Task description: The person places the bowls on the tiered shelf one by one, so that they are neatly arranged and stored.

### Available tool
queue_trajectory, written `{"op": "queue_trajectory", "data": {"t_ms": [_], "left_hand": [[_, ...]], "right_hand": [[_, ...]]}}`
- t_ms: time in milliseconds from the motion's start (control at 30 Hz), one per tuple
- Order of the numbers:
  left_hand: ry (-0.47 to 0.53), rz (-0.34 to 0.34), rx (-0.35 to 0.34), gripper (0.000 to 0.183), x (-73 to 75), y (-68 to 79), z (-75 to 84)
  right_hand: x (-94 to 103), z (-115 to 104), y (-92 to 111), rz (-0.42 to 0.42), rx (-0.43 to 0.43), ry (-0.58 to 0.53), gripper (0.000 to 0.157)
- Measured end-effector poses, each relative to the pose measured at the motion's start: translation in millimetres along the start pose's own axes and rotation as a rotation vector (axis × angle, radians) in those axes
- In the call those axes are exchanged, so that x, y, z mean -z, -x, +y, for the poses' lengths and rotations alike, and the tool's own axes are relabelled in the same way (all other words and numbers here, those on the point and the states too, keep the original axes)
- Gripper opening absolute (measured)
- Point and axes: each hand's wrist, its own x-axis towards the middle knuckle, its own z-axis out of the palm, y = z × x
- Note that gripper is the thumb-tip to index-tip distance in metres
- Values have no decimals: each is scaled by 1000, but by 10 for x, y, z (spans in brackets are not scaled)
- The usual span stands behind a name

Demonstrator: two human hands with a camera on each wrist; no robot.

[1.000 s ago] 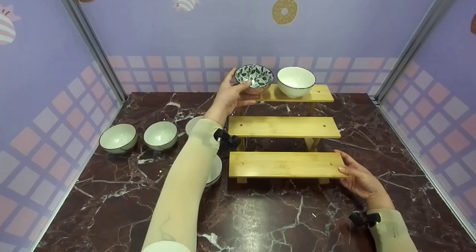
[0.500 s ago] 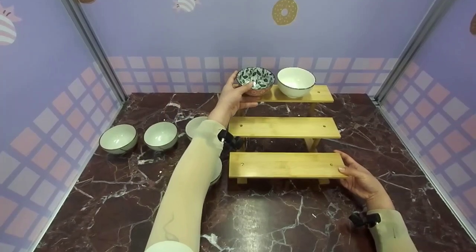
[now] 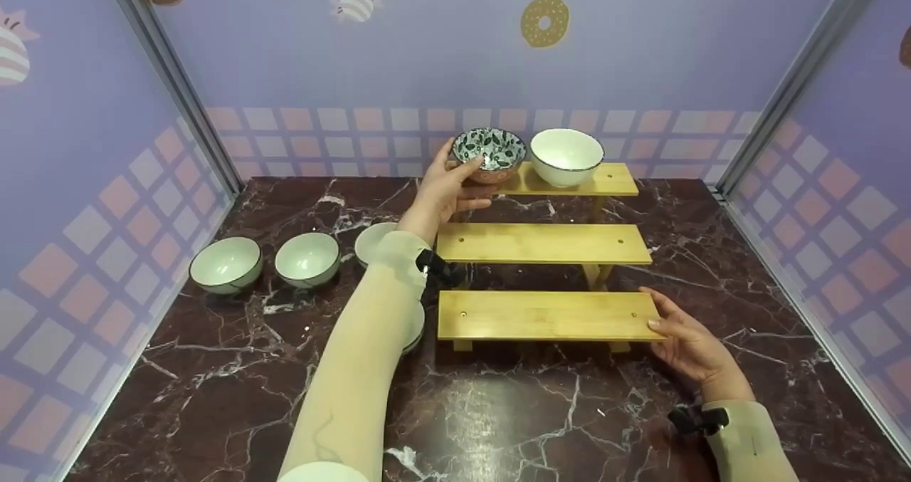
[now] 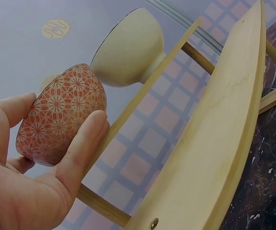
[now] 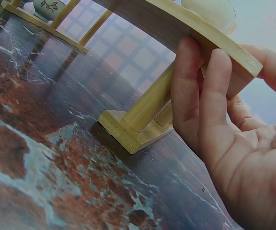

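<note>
My left hand grips a small patterned bowl over the left end of the top shelf. Its inside shows green leaves; the left wrist view shows a red flower pattern on its outside. Beside it on the top shelf sits a plain white bowl with a dark rim, close to the patterned one. My right hand holds the right end of the lowest shelf of the three-step wooden rack, thumb on top and fingertips under the board.
Two pale green bowls stand on the dark marbled table at the left. A third bowl and another bowl are partly hidden by my left arm. The rack's middle shelf bears nothing. Patterned walls enclose the table.
My left hand has moved slightly right and down with the patterned bowl, then stayed nearly still. The right hand and the rack have not moved.
</note>
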Motion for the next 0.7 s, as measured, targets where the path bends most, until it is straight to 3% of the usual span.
{"op": "queue_trajectory", "data": {"t_ms": [467,700], "left_hand": [[-46,12,-52,78,90,82,-24],[-90,18,-83,73,171,155,-42]], "right_hand": [[-6,-6,-6,-34,1,-12,59],[-30,-15,-7,-7,-16,-15,58]]}}
